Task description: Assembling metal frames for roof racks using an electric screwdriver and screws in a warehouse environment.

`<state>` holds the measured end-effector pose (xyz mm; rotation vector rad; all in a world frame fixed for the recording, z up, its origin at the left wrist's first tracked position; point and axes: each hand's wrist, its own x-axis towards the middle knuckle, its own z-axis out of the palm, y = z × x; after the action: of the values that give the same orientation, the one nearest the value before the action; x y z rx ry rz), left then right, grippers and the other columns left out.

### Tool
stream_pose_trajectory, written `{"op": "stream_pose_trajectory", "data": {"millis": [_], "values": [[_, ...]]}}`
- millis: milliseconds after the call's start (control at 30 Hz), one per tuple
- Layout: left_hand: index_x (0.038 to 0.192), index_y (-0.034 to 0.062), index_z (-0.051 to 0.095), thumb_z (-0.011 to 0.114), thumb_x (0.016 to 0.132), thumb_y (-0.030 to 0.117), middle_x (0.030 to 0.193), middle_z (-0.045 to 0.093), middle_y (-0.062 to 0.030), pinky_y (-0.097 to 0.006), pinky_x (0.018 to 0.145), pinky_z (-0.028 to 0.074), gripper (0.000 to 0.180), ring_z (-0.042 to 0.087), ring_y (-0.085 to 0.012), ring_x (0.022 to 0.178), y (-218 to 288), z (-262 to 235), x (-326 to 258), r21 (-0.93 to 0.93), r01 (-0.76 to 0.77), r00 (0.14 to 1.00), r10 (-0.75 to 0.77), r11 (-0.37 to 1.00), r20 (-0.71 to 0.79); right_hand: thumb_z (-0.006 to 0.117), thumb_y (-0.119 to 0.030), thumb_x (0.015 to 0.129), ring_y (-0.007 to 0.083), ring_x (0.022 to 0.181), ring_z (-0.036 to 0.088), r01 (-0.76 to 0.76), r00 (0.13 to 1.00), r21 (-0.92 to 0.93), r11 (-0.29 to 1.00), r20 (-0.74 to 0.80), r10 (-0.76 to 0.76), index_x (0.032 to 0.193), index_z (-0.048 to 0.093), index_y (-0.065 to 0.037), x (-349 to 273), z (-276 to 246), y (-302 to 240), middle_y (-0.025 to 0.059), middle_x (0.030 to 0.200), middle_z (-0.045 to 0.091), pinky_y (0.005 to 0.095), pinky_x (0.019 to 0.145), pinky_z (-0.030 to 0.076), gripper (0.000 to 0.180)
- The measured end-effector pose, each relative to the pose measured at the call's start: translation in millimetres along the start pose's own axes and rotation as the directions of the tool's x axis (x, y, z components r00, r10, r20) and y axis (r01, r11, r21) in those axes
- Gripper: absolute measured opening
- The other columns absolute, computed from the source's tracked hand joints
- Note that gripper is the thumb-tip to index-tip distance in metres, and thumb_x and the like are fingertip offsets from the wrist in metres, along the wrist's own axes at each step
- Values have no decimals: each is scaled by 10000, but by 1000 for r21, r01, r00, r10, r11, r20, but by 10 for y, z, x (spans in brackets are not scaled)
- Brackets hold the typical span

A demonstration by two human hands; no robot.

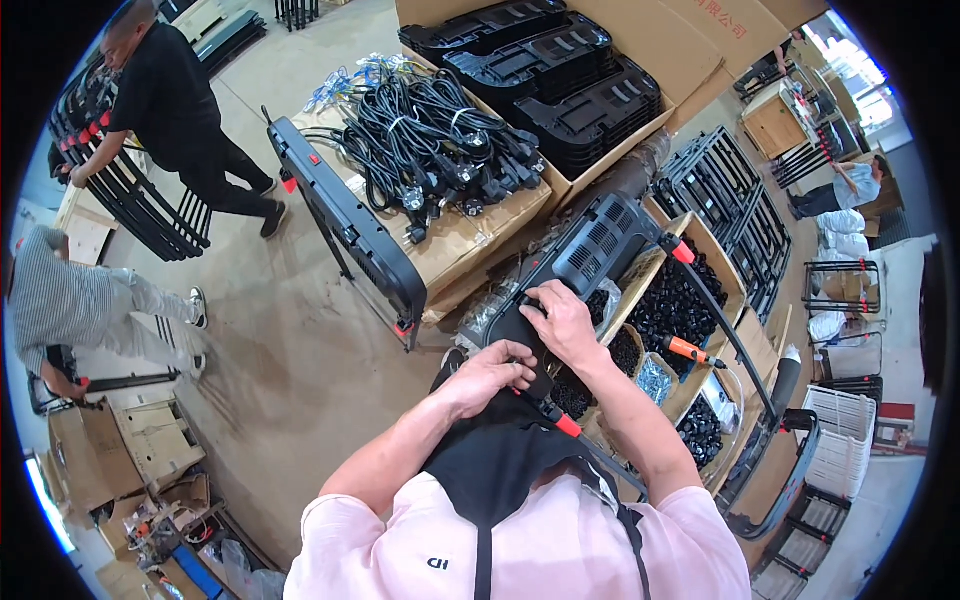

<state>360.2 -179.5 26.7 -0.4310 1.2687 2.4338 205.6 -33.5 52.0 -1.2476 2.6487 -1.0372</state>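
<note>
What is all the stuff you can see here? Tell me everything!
Black vented panel: one, black with red tips, under both hands in the middle.
Power cords: a big pile, black, bundled on flat cardboard at the top.
Moulded plastic parts: several stacks, black, in an open carton top right.
Black frame: one, black with red clips, standing left of the cords.
Small black pieces: many, black, in wooden compartments on the right.
Screwdriver: one, orange handle, lying over the compartments.
White crate: one, white, far right.
Other people: several, in the picture's left and right, at the edges.
Left hand: one, on the panel's lower end.
Right hand: one, fingers pressing on the panel.
</note>
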Motion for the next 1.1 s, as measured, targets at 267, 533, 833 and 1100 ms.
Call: {"op": "stream_pose_trajectory", "data": {"millis": [267,533,833,1100], "values": [[1330,31,621,474,1165,348,962,657,-26,-249,670,523,386,620,-95,793,188,-48,-68,-6,129,991,-128,992,40,773,-136,875,347,943,669,48,999,-115,992,-8,-49,1063,730,-10,175,114,-64,135,983,665,436,858,558,231],[1379,33,579,558,1138,302,920,603,3,-243,658,479,361,576,-90,771,117,-107,128,-77,69,996,-72,995,-44,653,-27,932,370,938,676,37,998,-71,997,-41,-40,1106,729,-2,146,65,40,142,951,665,440,848,564,191],[1396,11,578,623,1102,175,1179,730,-116,-318,885,613,339,714,-164,976,269,27,519,-355,47,999,-51,934,-3,683,-55,1033,186,1017,746,-410,860,754,513,133,492,1134,648,42,46,-308,7,124,1019,760,319,906,587,144],[1381,-2,627,614,1111,214,1185,756,-115,-310,891,630,347,747,-167,990,392,170,726,-182,103,994,-93,978,63,708,-95,1027,143,964,746,-485,826,673,559,143,545,1106,688,40,-112,-446,119,123,1015,780,290,843,586,158]]}}
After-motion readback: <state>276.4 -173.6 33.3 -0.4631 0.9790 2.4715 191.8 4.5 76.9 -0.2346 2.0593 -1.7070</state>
